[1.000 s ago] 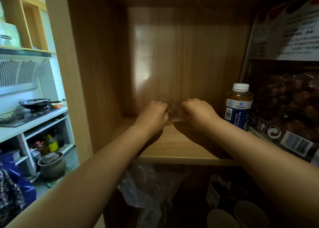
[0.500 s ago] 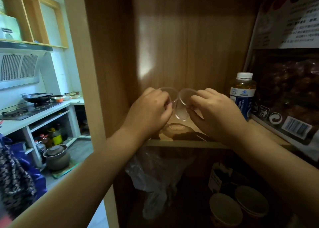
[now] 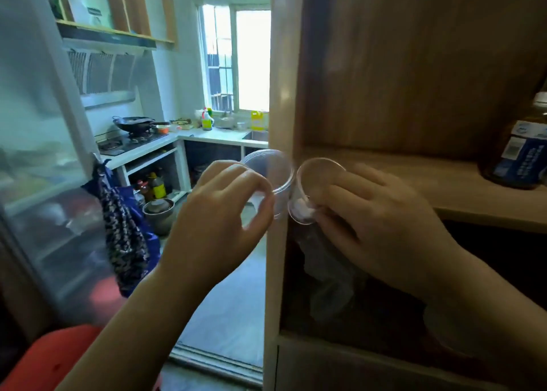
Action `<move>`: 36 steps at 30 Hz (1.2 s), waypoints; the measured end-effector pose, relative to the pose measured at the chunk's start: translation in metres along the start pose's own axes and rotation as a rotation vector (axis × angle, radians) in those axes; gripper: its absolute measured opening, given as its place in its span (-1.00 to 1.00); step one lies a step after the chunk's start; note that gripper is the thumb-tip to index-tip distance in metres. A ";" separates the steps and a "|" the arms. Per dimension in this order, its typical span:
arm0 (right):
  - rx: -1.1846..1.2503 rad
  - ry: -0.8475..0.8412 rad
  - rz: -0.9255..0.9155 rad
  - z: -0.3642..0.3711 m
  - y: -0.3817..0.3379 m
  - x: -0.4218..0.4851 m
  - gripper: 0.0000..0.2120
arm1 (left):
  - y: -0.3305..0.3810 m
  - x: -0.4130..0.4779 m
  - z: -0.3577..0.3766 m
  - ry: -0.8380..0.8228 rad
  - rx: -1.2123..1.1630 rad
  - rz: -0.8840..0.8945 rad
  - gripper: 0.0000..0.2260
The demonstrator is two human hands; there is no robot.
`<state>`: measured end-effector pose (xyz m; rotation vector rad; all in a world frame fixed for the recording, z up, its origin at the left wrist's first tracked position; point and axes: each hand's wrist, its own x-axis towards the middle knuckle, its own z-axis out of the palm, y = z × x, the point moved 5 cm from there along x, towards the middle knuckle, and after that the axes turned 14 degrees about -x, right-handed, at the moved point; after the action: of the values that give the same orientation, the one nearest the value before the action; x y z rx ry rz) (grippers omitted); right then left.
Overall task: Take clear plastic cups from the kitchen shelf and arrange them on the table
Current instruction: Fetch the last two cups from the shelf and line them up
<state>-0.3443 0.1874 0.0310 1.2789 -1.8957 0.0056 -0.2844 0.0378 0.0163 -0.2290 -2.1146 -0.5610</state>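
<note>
My left hand (image 3: 219, 213) grips a clear plastic cup (image 3: 273, 173) by its side, mouth tilted up and away from me. My right hand (image 3: 381, 222) holds a second clear plastic cup (image 3: 310, 183), its mouth also facing away. The two cups almost touch, in front of the left upright of the wooden shelf unit (image 3: 278, 94). Both are out of the shelf, at the level of its wooden board (image 3: 444, 183).
A bottle with a blue label (image 3: 521, 156) stands at the shelf's right end. A crumpled plastic bag (image 3: 328, 272) hangs in the compartment below. To the left, the kitchen doorway shows a counter with a wok (image 3: 133, 124), a window and a patterned cloth (image 3: 124, 236) hanging on a frosted door.
Both hands have pulled the cups back out of the shelf and to the left. My view has swung left, so the kitchen and window now show.
</note>
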 end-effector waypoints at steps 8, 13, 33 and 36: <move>0.257 0.132 -0.186 0.028 -0.149 0.085 -0.86 | -0.074 -0.095 -0.138 0.057 0.156 -0.285 -0.89; 0.488 0.182 -0.313 0.037 -0.277 0.139 -0.90 | -0.098 -0.169 -0.248 0.120 0.324 -0.442 -0.85; 0.967 0.245 -0.863 0.037 -0.631 0.241 -0.91 | -0.135 -0.388 -0.479 0.384 0.838 -0.881 -0.80; 0.973 0.259 -0.913 0.051 -0.671 0.262 -0.92 | -0.166 -0.402 -0.501 0.383 0.880 -0.916 -0.79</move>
<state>0.1041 -0.3580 -0.1187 2.5386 -0.9052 0.6399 0.2533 -0.3264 -0.1210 1.2772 -1.7962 -0.0955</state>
